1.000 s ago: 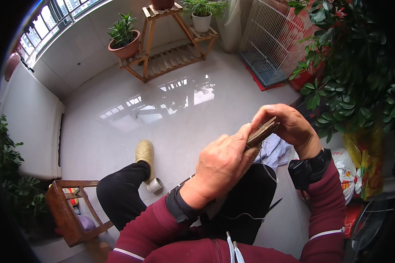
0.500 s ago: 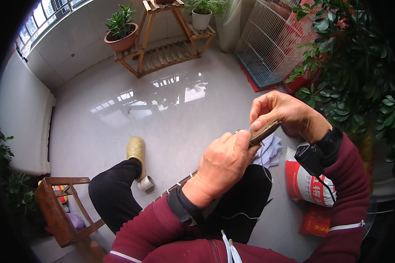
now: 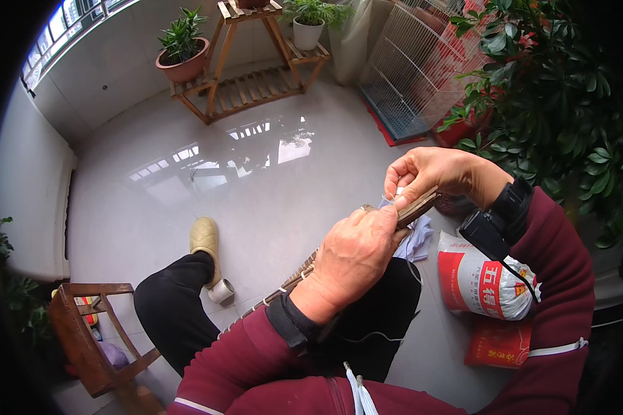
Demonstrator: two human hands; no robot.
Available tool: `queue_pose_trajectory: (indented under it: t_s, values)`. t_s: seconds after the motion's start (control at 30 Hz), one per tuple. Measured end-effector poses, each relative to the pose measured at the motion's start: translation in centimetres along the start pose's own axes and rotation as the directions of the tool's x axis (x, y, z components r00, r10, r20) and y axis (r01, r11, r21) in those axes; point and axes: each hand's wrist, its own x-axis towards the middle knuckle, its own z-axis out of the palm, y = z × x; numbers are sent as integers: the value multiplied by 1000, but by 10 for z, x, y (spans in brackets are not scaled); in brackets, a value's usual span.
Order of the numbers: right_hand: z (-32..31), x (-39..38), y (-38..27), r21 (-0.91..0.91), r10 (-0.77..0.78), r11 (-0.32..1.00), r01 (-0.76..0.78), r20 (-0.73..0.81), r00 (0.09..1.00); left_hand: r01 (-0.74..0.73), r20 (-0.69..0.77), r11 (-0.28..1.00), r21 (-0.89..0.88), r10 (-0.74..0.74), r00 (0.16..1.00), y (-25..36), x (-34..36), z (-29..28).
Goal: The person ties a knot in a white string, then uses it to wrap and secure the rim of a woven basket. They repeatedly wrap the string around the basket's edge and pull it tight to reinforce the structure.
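L hand [image 3: 353,259] fingers clamped on wooden strips [image 3: 419,207], ends poking out past them twd R hand [image 3: 444,176]; R hand fingers pinched tog. on a pale bit [image 3: 399,191], too small to ID, just beside strips' upper edge; crumpled cloth [image 3: 415,244] on floor [image 3: 256,200] below R fingers; red-&-white sack [image 3: 472,282] also on floor, further R of both hands' fingers.

Beneath you spreads a glossy, pale grey tiled floor [image 3: 138,232], bearing your quilted beige slipper [image 3: 204,236], a short white hollow roll [image 3: 219,292] beside its heel, and a brown wooden stool [image 3: 77,335] at your left. At your right lie a crumpled pale cloth [image 3: 417,245], a plump white-and-red bag [image 3: 471,280] and a flat red packet [image 3: 498,342]. Farther off stands a slatted wooden plant stand [image 3: 256,104].
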Motion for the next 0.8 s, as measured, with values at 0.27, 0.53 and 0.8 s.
queue_pose_trajectory:
  t_s: [0.27,0.53,0.8]
  values:
    - [0,17,-17,43,-69,997,72,-55,996,-5,-5,1000,6,5,1000,-1,1,3]
    - [4,7,-23,-27,-125,992,124,-84,989,-16,-20,999,28,16,1000,-1,-1,8]
    - [18,-1,-90,-69,-435,885,460,-475,765,-2,-40,1000,-3,1,999,-1,1,8]
